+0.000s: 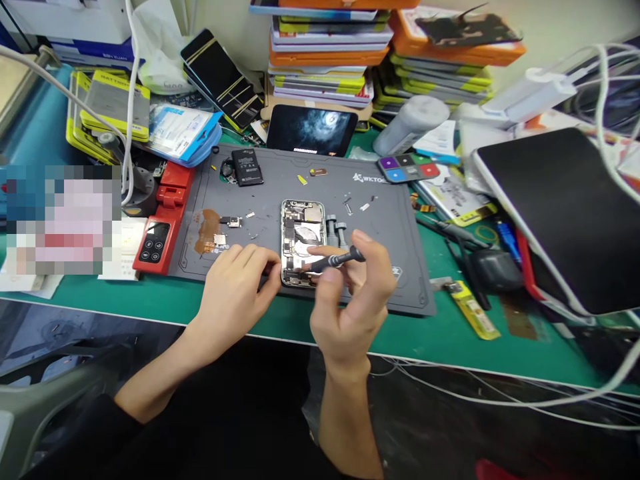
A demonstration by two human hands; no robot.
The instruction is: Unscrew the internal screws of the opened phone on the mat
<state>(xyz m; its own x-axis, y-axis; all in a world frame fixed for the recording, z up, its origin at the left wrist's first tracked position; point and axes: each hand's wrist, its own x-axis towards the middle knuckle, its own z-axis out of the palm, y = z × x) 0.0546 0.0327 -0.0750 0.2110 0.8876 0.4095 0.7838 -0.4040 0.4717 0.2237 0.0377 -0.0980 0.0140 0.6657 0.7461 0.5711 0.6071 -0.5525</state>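
Observation:
An opened smartphone (304, 235) lies on the grey work mat (395, 253), its inner boards and parts exposed. At its lower left edge my left hand (235, 283) is closed, thumb and index finger against the frame. My right hand (355, 300) grips a small dark screwdriver (335, 261) between thumb and fingers. The screwdriver slants over the phone's lower part, its tip towards the lower left; exact contact is too small to tell. Two grey screwdrivers (331, 230) lie just right of the phone. A black phone battery (247, 167) rests at the mat's upper left.
A red device with buttons (154, 243) borders the mat's left side. Behind stand a lit phone screen (313, 130) and stacked boxes (327, 60). A large black tablet-like panel (560, 207) leans at right, near pliers (450, 230) and a yellow packet (473, 310). White cables (131, 100) hang at left.

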